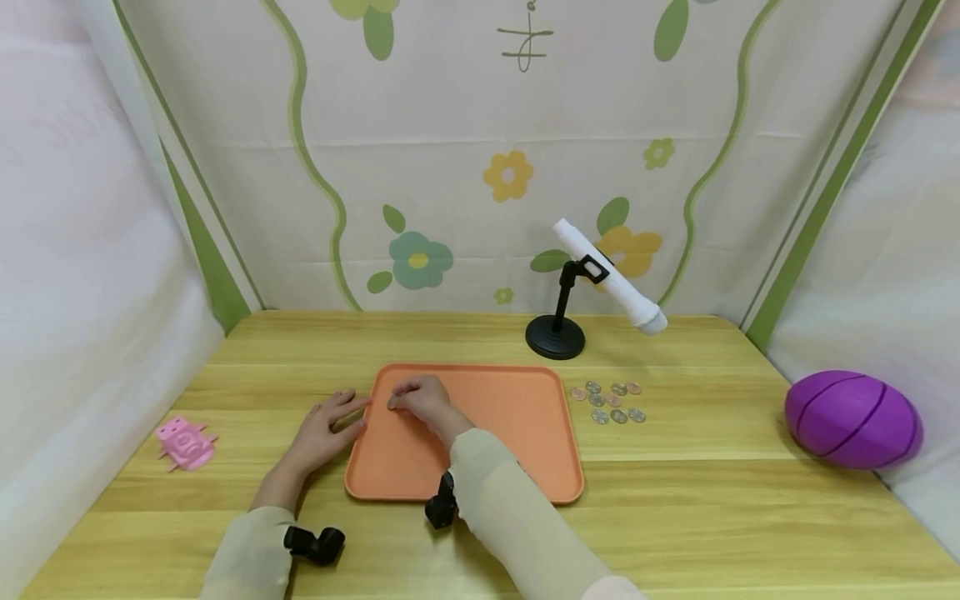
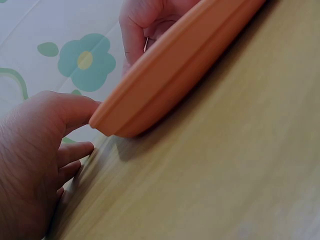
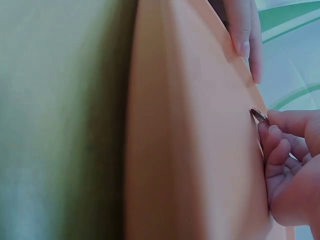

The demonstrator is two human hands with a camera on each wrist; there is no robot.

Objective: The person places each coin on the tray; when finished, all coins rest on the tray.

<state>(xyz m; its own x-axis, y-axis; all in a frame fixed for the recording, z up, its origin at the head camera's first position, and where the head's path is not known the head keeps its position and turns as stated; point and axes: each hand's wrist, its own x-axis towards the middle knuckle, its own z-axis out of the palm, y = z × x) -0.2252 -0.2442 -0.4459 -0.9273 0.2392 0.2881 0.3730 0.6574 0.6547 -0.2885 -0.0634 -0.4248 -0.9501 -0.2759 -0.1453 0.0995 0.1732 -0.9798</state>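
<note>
In front of me is a table [image 1: 720, 525], its top a yellowish wood with the grain running from side to side. An orange tray [image 1: 510, 400] with rounded corners lies flat near the middle, and my left hand [image 1: 321, 433] rests on the wood beside it, touching its left edge. Just right of the tray I see loose coins [image 1: 618, 416], silvery and coppery. Behind them stands a black stand [image 1: 555, 340] on its round base. A pink toy [image 1: 185, 445] lies far left, a purple ball [image 1: 855, 421] far right.
</note>
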